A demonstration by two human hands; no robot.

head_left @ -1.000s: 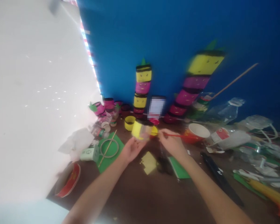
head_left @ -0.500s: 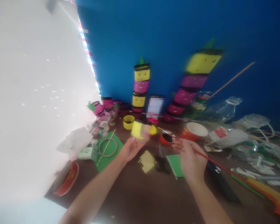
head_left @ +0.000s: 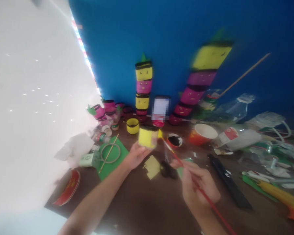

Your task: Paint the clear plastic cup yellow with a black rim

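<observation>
My left hand (head_left: 136, 156) is closed around the lower part of a small yellow-painted cup (head_left: 146, 137) with a black rim, raised above the table. My right hand (head_left: 198, 182) grips a red-handled paintbrush (head_left: 208, 199), whose tip points toward the cup's right side; whether it touches cannot be made out. Just beyond the brush stands a cut-down orange cup (head_left: 170, 141) with dark paint inside. A yellow ring-shaped cup piece (head_left: 132, 126) sits behind the held cup. Below the hands lie a torn pale-yellow paper piece (head_left: 152, 167) and a blurred black object (head_left: 168, 169).
Two stacks of painted yellow and pink cups with faces (head_left: 144, 86) (head_left: 195, 94) rise at the back. A paper cup (head_left: 204, 134), clear plastic bottles (head_left: 238, 107) and a black bar-shaped object (head_left: 230, 182) occupy the right. Leftward are a green sheet (head_left: 116, 166) and red cup rim (head_left: 70, 189).
My right hand has come lower and closer, so the brush handle slants more steeply. The yellow cup has been turned, and its black rim shows more clearly. The whole view has shifted slightly.
</observation>
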